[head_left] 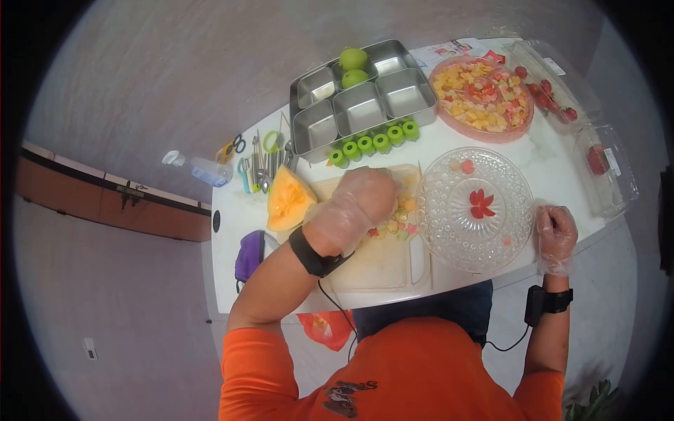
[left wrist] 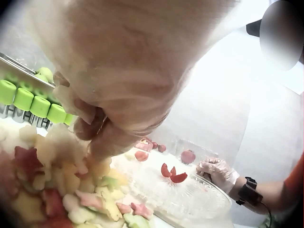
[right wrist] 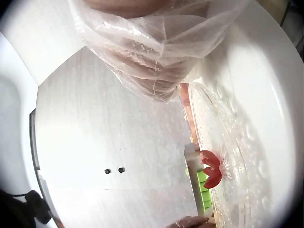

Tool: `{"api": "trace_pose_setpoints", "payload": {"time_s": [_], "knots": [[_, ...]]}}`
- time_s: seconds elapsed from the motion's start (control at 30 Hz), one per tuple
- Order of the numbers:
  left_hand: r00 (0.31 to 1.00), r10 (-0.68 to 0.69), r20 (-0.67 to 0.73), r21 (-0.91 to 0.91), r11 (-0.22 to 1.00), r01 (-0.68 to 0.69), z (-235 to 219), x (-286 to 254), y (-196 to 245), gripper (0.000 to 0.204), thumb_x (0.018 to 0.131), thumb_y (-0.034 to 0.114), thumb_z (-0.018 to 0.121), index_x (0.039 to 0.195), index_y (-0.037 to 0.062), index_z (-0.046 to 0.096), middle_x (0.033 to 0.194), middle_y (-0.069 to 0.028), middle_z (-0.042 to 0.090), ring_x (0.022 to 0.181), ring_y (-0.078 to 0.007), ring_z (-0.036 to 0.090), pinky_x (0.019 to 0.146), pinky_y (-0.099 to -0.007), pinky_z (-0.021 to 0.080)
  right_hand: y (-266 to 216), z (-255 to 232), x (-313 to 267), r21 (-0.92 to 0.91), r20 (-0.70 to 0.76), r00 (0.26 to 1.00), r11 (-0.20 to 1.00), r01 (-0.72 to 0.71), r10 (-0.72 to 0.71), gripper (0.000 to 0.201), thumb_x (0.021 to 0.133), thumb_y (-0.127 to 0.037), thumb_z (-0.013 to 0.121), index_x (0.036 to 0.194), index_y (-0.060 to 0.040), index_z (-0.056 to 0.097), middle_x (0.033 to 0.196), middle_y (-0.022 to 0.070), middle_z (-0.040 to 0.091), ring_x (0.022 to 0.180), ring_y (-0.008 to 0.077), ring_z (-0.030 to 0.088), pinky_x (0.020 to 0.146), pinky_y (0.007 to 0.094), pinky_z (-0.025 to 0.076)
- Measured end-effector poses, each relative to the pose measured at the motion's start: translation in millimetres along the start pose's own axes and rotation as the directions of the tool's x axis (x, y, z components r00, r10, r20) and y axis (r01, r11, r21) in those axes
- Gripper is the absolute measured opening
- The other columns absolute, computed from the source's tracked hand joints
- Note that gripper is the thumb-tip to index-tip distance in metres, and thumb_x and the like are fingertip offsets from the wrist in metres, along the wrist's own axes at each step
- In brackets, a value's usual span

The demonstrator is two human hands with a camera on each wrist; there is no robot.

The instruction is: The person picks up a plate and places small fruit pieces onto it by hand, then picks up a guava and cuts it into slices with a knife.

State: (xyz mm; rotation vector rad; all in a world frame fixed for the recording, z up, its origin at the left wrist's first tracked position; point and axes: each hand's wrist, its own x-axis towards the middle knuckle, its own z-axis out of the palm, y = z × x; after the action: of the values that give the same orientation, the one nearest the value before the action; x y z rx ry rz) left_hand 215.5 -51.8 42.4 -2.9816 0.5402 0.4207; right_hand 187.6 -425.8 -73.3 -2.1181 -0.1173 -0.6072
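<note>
The person's left hand (head_left: 361, 200), in a thin clear plastic glove, bends down over a pale rectangular plastic cutting board (head_left: 351, 270) at the near edge of a white table (head_left: 428, 147). Its fingers are bent and bunched at the small star- and flower-shaped cut fruit pieces (left wrist: 90, 202), red, pink, yellow and pale green, heaped along the board's right side. I cannot tell whether they pinch a piece.

The right hand (head_left: 557, 233), gloved likewise, has its fingers curled at the right rim of a round clear glass plate with a beaded pattern (head_left: 446, 235); whether it grips the rim I cannot tell. The plate is just right of the board, towards the table's near edge. Red petal-like fruit slices (head_left: 481, 204) form a flower in the plate's centre, and a few pale and pink pieces lie nearer its rim.

An orange melon wedge (head_left: 290, 202) sits at the board's left edge. Behind the board, a row of metal cutters with bright green tops (head_left: 381, 144) lines the front of a six-compartment steel tray (head_left: 316, 151); two round green fruits (head_left: 354, 78) are in its back middle compartment. Towards the table's back right corner stands a pink round divided dish (head_left: 456, 130) full of cut fruit.
</note>
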Motion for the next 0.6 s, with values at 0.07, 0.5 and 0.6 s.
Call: {"api": "trace_pose_setpoints", "payload": {"time_s": [0.07, 0.5, 0.6], "knots": [[0.999, 0.014, -0.042, 0.005, 1.0, -0.014, -6.1, -1.6, 2.3, 0.021, 0.079, 0.02, 0.064, 0.098, 0.0154, 0.074, 0.082, -0.014, 0.07, 0.082, -0.0338, 0.069, 0.074, -0.0446, 0.053, -0.7, 0.6, 0.2, -0.001, -0.005, 1.0, 1.0, 0.001, -0.001, 0.004, 0.087, 0.001, 0.068, 0.084, 0.0016, 0.065, 0.074, 0.0038, 0.057, 0.067, 0.012, 0.051, 0.062, 0.0253, 0.042], [0.997, 0.003, 0.083, 0.118, 0.993, -0.013, -6.0, 1.7, 14.9, 0.02, 0.086, 0.014, 0.055, 0.091, 0.0105, 0.074, 0.09, -0.0122, 0.073, 0.09, -0.0309, 0.071, 0.076, -0.0421, 0.055, 0.3, 1.2, -0.6, 0.039, -0.029, 1.0, 0.999, 0.004, -0.003, 0.005, 0.085, -0.001, 0.071, 0.084, -0.0005, 0.066, 0.073, 0.0042, 0.057, 0.063, 0.0119, 0.05, 0.059, 0.0255, 0.042], [1.0, 0.009, 0.014, 0.087, 0.996, -0.01, 12.7, 5.7, 6.6, 0.017, 0.084, 0.018, 0.06, 0.091, 0.012, 0.074, 0.086, -0.012, 0.072, 0.085, -0.031, 0.07, 0.074, -0.0427, 0.055, -2.1, 0.7, -0.2, 0.041, -0.032, 0.999, 0.999, 0.009, -0.007, 0.004, 0.085, -0.001, 0.071, 0.084, -0.0006, 0.067, 0.073, 0.0038, 0.057, 0.063, 0.0114, 0.05, 0.059, 0.0253, 0.042]]}}
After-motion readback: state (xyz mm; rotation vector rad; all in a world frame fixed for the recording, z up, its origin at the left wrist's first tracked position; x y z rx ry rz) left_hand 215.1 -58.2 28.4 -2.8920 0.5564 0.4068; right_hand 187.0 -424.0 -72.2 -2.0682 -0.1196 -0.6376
